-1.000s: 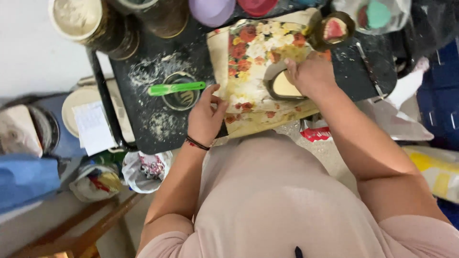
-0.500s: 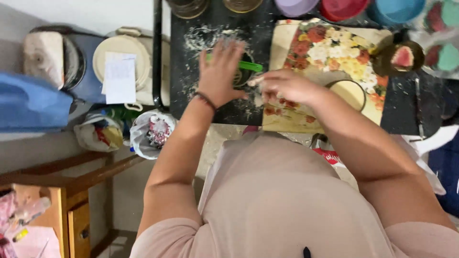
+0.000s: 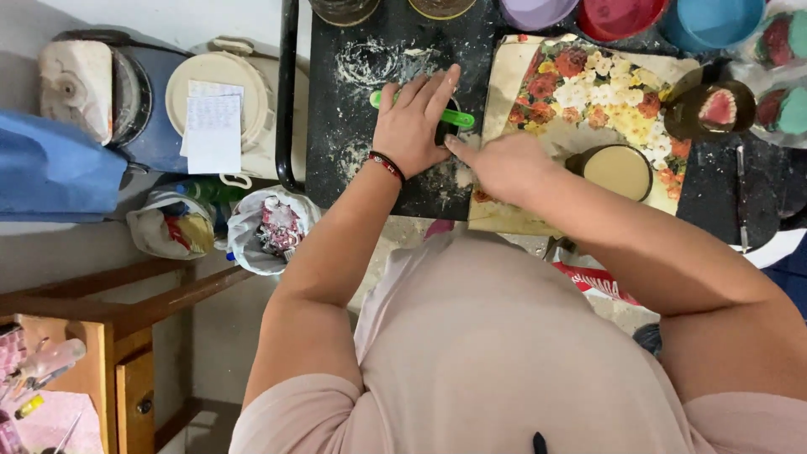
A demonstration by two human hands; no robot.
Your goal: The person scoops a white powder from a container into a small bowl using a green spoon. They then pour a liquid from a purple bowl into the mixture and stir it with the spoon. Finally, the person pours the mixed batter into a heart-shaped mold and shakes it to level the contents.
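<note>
Hands pressing at a dark cup

Green plastic tool [image 3: 420,111] lies across a small dark round cup [image 3: 446,128] on the flour-dusted black desk [image 3: 349,101]. Left hand [image 3: 412,126] rests flat over both, released. Right hand [image 3: 504,164] touches the cup's edge, its grip loosely curled around nothing; beside it lies a floral-printed board [image 3: 588,92]. Judged step: steadying the cup; a firm, level hold seems needed.

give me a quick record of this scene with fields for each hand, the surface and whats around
left hand: left hand lies palm down over a green tool and a small dark round thing that is mostly hidden
right hand: right hand beside it, a fingertip at the dark round thing; whether it grips anything cannot be told
surface: black board dusted with white powder
nearby: floral mat, round tin of cream-coloured stuff
far edge: purple bowl, red bowl, blue bowl
wrist: red and black bracelet
</note>
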